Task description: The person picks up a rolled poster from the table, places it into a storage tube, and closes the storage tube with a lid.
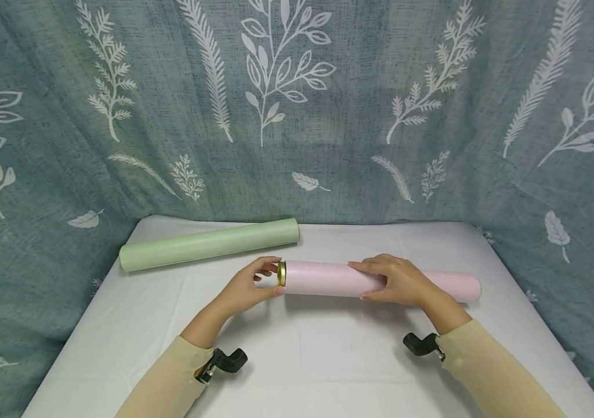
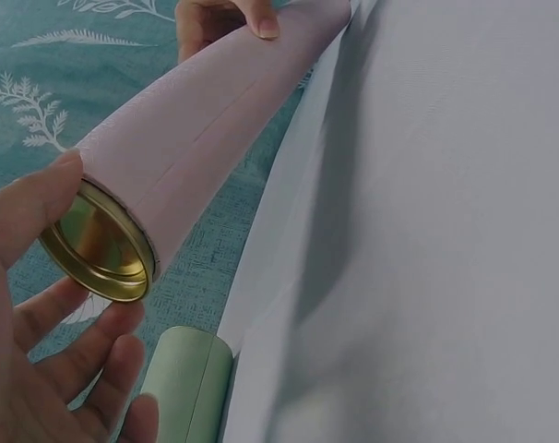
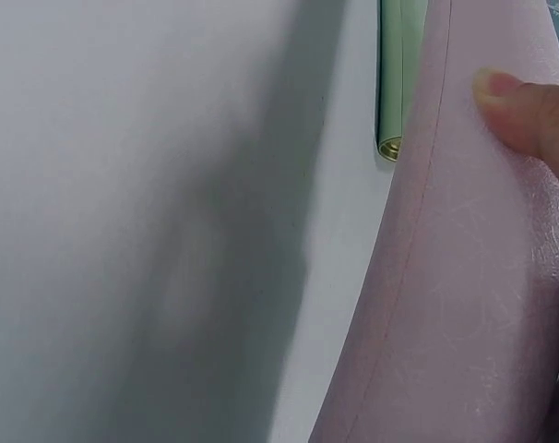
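Observation:
A long pink tube (image 1: 323, 278) lies crosswise in front of me, and its shadow falls on the white cloth below. My right hand (image 1: 398, 280) grips the tube around its middle, thumb on the near side and fingers over the top. At the tube's left end is a gold metal lid (image 2: 100, 245) with a recessed face. My left hand (image 1: 249, 285) holds this lid by its rim, between the thumb (image 2: 53, 194) and the fingertips below. In the right wrist view, the right thumb (image 3: 524, 111) presses on the tube's side; the other right fingers are mostly hidden there.
A pale green tube (image 1: 208, 245) lies slanted at the back left of the white-covered table (image 1: 328, 360); a gold end shows in the right wrist view. Behind the table hangs a teal curtain (image 1: 354, 174) with white leaf prints. Black wrist mounts sit on both sleeves.

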The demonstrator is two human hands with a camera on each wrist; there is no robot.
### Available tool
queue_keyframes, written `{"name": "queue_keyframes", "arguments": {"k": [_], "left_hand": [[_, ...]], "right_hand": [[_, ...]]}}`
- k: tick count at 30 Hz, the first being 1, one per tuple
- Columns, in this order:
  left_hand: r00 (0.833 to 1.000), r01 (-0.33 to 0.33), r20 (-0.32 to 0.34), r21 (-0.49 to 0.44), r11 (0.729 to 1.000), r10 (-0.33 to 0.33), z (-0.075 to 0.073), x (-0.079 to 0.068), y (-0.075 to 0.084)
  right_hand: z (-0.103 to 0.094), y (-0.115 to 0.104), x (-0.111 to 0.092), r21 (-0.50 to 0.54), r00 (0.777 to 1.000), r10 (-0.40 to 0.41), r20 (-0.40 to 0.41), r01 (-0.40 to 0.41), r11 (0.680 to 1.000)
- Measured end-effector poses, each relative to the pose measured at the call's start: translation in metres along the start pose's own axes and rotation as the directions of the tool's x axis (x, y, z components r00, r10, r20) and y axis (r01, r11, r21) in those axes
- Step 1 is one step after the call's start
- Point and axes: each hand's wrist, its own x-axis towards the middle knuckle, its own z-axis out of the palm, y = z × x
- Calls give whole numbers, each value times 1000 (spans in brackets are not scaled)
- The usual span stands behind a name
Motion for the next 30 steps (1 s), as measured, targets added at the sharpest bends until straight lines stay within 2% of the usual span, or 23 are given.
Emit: {"name": "queue_keyframes", "arguments": {"k": [10,19,25,30], "left_hand": [[1000,-10,16,-23,1000,10,1,0,-2],[999,19,30,-183,983,-14,-1,0,-1],[998,48,44,-243,969,-39,0,0,-2],[999,51,31,-282,958,-44,3,2,-6]], "right_hand": [[1,-1,1,-8,999,-33,-18,33,999],[4,-1,2,-16,997,-60,-42,59,998],[5,-3,2,-12,995,-77,-62,76,997],[8,-4,1,-19,992,-94,-86,93,995]]}}
